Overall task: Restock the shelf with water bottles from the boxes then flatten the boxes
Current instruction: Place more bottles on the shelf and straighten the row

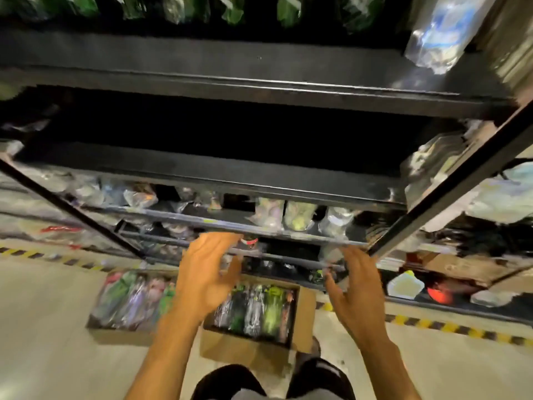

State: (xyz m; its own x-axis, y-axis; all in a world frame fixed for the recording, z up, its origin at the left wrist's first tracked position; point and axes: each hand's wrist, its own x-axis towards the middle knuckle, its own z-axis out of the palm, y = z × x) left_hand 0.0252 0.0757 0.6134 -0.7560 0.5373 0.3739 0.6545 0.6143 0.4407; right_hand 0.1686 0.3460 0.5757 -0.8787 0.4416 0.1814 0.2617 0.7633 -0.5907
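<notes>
Hovering empty, fingers spread, left hand (202, 272) and right hand (354, 287) hang above two bottle-filled boxes (121, 337) (230, 352).

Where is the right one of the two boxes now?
In the head view, the right box sits on the floor at lower centre, before the shelf, beside the left box.

Bare left hand (202, 284) and right hand (354, 287); forearms uncovered. Black garment (317, 379) over both legs; grey cloth (251, 395) between them, blurred.
</notes>
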